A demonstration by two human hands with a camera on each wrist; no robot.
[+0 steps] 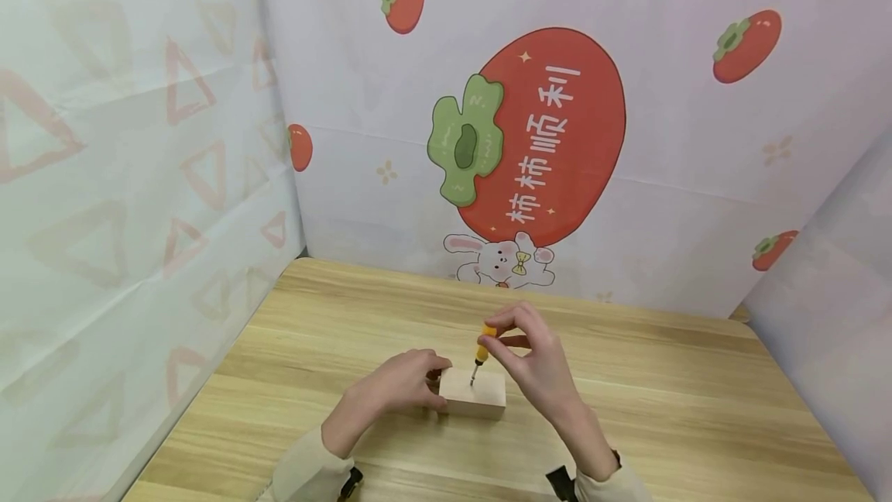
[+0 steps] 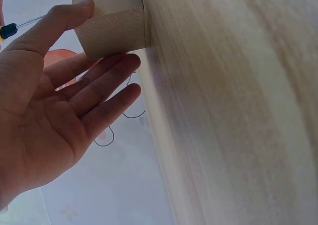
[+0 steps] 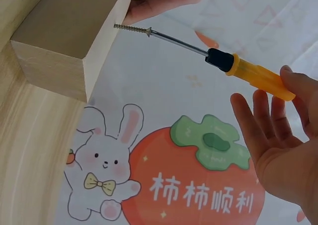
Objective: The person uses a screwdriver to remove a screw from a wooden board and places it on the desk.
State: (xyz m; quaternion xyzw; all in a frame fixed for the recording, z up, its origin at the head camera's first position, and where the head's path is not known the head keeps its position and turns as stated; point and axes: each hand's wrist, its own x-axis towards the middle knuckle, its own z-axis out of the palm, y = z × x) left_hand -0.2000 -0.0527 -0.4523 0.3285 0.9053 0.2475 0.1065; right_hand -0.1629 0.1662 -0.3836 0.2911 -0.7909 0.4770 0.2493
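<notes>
A pale wooden block point(image 1: 472, 393) lies flat on the table. My left hand point(image 1: 397, 386) grips its left end, the thumb on the near side and fingers at the far side, as the left wrist view point(image 2: 64, 91) also shows. A screw point(image 3: 131, 29) stands in the block's top face, most of its thread exposed. On the screw's head sits the tip of a screwdriver point(image 3: 258, 78) with a yellow handle and black collar. My right hand point(image 1: 533, 359) pinches the end of that handle between thumb and fingertips, above and right of the block.
The wood-grain table point(image 1: 655, 401) spreads around the block. Behind it hangs a white cloth point(image 1: 362, 208) printed with persimmons and a rabbit. Another cloth with triangles point(image 1: 139, 200) closes off the left, and a pale one point(image 1: 836, 316) the right.
</notes>
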